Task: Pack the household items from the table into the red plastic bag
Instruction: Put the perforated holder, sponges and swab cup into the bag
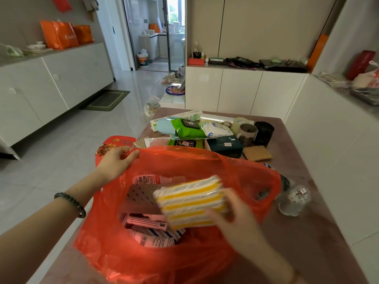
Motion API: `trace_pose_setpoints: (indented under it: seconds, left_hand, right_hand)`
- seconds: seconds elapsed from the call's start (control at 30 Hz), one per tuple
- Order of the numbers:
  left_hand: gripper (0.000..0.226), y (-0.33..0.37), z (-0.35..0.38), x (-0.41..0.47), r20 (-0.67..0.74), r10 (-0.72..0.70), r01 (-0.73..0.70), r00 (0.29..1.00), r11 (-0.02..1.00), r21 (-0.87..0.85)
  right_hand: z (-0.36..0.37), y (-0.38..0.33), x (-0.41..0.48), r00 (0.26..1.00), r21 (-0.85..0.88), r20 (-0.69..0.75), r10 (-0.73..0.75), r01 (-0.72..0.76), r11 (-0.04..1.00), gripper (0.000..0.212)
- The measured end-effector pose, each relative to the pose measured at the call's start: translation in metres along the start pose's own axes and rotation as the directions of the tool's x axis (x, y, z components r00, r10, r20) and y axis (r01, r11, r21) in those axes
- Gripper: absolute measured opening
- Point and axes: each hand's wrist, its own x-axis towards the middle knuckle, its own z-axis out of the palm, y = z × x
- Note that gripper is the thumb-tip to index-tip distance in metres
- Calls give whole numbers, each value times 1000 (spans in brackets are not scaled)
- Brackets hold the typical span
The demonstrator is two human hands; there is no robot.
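Note:
The red plastic bag point(143, 253) stands open on the near part of the brown table point(320, 232). My left hand point(117, 160) grips its far left rim and holds the mouth wide. My right hand point(235, 214) holds a wrapped pack of yellow-and-white striped cloths point(190, 199) over the bag's opening. Inside the bag lie a pink perforated item point(139, 195), a pink rack-like piece point(147, 222) and printed packets point(155, 240).
Beyond the bag lie a green wipes pack point(187, 128), a white-blue pack point(215, 129), a dark teal box point(225, 145), mugs point(247, 133), a black cup point(263, 132) and a woven coaster point(257, 153). A clear container point(295, 199) sits right. White cabinets line the room.

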Motion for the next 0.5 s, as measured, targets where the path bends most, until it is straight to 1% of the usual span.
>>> trace_pose_setpoints:
  seconds: [0.03,0.07,0.1,0.13,0.17,0.2,0.23,0.27,0.3,0.33,0.37,0.4,0.43,0.47,0.5]
  left_hand:
    - [28,-1,0,0,-6,5,-5,1000,1000,6]
    - [27,-1,1,0,-11,11,-11,1000,1000,15]
    - [26,-1,1,0,-14,14,-14,1000,1000,22]
    - [26,-2,1,0,-16,18,-18,1000,1000,23]
    - [26,-2,1,0,-18,21,-20,1000,1000,23]
    - [27,-2,1,0,-19,23,-23,1000,1000,22]
    - [27,-3,1,0,-19,24,-24,1000,1000,19]
    - [27,-3,1,0,-20,25,-24,999,1000,15]
    - [26,-4,1,0,-20,22,-21,1000,1000,9]
    - [26,-4,1,0,-21,20,-20,1000,1000,2]
    - [26,-5,1,0,-23,15,-15,1000,1000,-5]
    - [26,-4,1,0,-23,9,-9,1000,1000,-10]
    - [26,-4,0,-1,-23,0,0,1000,1000,-7]
    - [27,-3,0,-1,-27,-4,4,1000,1000,2]
    - [29,-3,1,-1,-34,-9,9,999,1000,14]
  right_hand:
    - [36,-11,0,999,-68,-39,-32,30,997,25]
    - [54,-2,4,1000,-111,14,-8,10,994,27]
    - [73,15,5,993,-103,116,16,-4,995,29]
    - [73,24,5,992,-131,123,25,-9,991,32]
    - [67,33,7,995,-187,87,50,-33,982,35]
    - [59,36,5,994,-216,85,67,-47,975,38]
    - [49,37,0,998,-217,50,30,-18,976,39]
    - [37,33,-6,1000,-210,-6,5,-6,978,40]
    - [19,30,-8,993,-186,-114,-34,12,983,41]
    - [-4,29,-9,968,-177,-243,-68,25,984,42]
    - [-29,32,-9,922,-186,-371,-107,39,982,45]
    - [-56,33,-8,865,-210,-489,-117,13,978,50]
    - [-80,41,-6,809,-237,-575,-125,-19,971,53]
    - [-103,54,-3,770,-288,-628,-113,-95,953,54]
    - [-122,70,0,754,-338,-653,-65,-214,916,56]
